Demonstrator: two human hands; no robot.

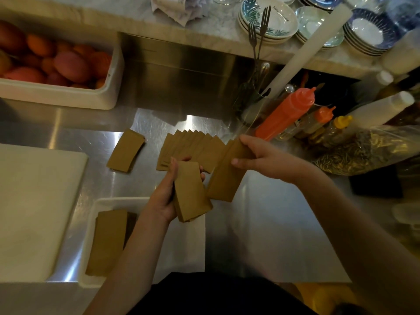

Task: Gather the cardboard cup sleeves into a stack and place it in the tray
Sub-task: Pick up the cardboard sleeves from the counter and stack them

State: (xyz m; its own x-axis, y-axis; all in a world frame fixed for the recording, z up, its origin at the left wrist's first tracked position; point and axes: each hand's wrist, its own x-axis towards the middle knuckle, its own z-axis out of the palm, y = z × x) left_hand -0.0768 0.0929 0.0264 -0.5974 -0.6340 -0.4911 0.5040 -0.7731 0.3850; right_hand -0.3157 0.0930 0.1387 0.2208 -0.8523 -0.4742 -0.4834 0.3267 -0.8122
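**Five lots of sleeves, two of them in your grips**

Head view, and here is your count. Your left grip [162, 197] is curled round one stack of sleeves [192, 192], held up just past the tray [113, 201]. Your right grip [259, 155] is clamped on a second bundle [223, 178], thumb on top. Whether the two bundles touch, I cannot tell. On the worktop [261, 223] behind them lies one fanned row [191, 144], with one small pile [125, 153] apart to its left. One tray stack [109, 242] lies in the tray's left side. That makes five lots. Single sleeves are packed too tight to count. Your left forearm hides the tray's middle and one edge of the tray stack.
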